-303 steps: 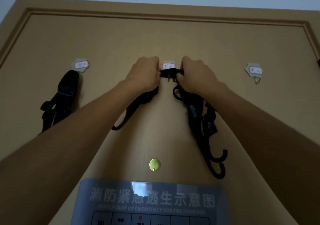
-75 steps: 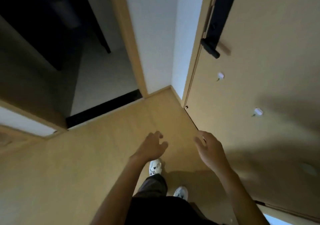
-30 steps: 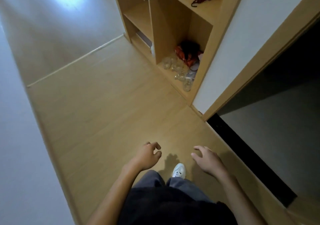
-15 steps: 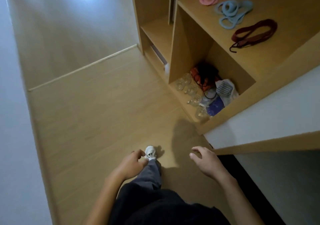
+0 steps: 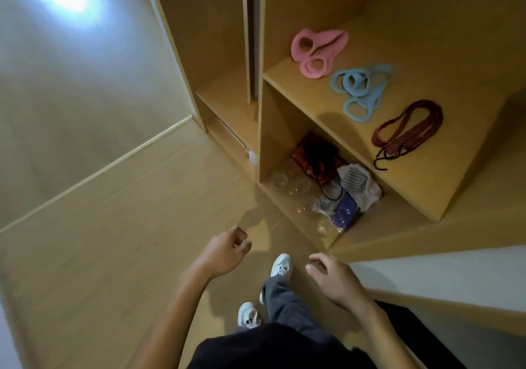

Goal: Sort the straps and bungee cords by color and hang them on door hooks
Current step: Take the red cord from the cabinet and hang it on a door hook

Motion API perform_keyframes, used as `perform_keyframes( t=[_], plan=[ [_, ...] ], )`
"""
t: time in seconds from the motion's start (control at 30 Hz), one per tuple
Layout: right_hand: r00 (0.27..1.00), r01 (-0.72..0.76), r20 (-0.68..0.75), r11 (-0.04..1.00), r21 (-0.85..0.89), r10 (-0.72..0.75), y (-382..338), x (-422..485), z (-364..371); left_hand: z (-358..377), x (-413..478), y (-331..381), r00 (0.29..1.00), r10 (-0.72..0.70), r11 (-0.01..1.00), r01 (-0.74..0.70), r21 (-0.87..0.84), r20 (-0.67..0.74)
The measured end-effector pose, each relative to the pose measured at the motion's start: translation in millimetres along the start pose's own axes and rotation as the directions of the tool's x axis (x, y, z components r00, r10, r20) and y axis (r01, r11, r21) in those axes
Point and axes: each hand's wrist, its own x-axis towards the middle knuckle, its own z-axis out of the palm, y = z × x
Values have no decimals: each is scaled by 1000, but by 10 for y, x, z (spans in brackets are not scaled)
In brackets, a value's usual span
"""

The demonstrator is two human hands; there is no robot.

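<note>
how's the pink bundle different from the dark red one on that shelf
The pink bundle is made of broad, flat bands in loose round loops; the dark red bundle is thin cord coiled into long narrow loops. The pink one lies farthest back on the shelf, while the dark red one lies nearest the front edge, with a loose end trailing toward it. Both rest flat on the same shelf, untouched, with the blue bundle between them.

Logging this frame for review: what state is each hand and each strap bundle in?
left hand: empty, fingers curled
right hand: empty, fingers spread
pink straps: coiled on shelf
blue straps: coiled on shelf
dark red cord: bundled on shelf
shelf: open-fronted
</note>
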Motion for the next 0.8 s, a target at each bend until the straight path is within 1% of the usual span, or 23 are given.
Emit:
perform_keyframes(
  t=[0.17,0.3,0.37,0.47,0.57,0.63,0.67,0.73,0.77,0.8],
  plan=[
    [992,103,-71,994,39,-100,-456,697,-538,-236,541,343,998,33,999,-35,29,56],
    [970,177,-182,981,74,-162,-787,1058,-1086,-587,986,739,993,92,993,-97,63,77],
    [954,191,-254,976,106,-159,-907,1179,-1354,-772,1187,964,988,137,985,-144,92,74],
    [929,206,-342,965,164,-140,-1028,1312,-1712,-1032,1471,1302,966,249,957,-256,134,67],
    [893,155,-448,965,211,-46,-1062,1398,-2016,-1249,1780,1642,909,406,900,-415,135,93],
    [821,120,-567,949,292,71,-1041,1446,-2186,-1350,2014,1896,864,484,855,-501,136,142],
    [765,96,-627,936,338,148,-1017,1475,-2267,-1378,2128,2024,843,506,835,-532,139,185],
    [624,30,-714,904,427,316,-937,1521,-2395,-1401,2345,2281,810,524,812,-568,132,263],
    [552,-8,-739,888,460,387,-885,1549,-2458,-1399,2448,2412,795,531,802,-583,130,293],
    [506,-74,-734,870,487,453,-830,1584,-2522,-1382,2556,2541,783,532,786,-598,156,322]
  ],
)
